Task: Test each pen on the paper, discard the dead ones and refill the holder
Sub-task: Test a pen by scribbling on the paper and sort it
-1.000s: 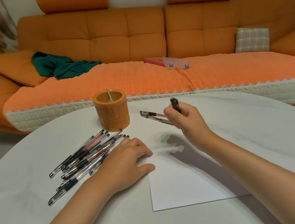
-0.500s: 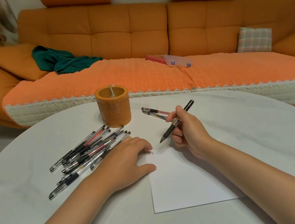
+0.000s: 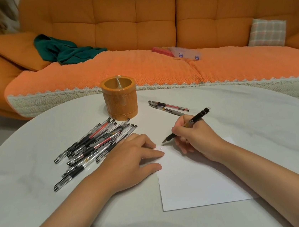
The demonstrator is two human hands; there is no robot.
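My right hand (image 3: 197,137) grips a black pen (image 3: 197,118) in a writing hold, its tip down at the top left corner of the white paper (image 3: 199,186), beside a small ink mark. My left hand (image 3: 131,160) lies flat with straight fingers pressing on the paper's left edge. A pile of several clear-barrelled pens (image 3: 92,146) lies on the table left of that hand. The orange cylindrical holder (image 3: 119,100) stands behind the pile. Two pens (image 3: 168,107) lie apart, to the right of the holder.
The round white table (image 3: 257,119) carries everything. Behind it runs an orange sofa (image 3: 154,28) with a green cloth (image 3: 63,50), a checked cushion (image 3: 267,32) and a clear plastic box (image 3: 187,53) on the seat.
My right hand turned the black pen from upright into a writing hold and lowered its tip to the paper's corner. My left hand stayed flat on the paper's edge.
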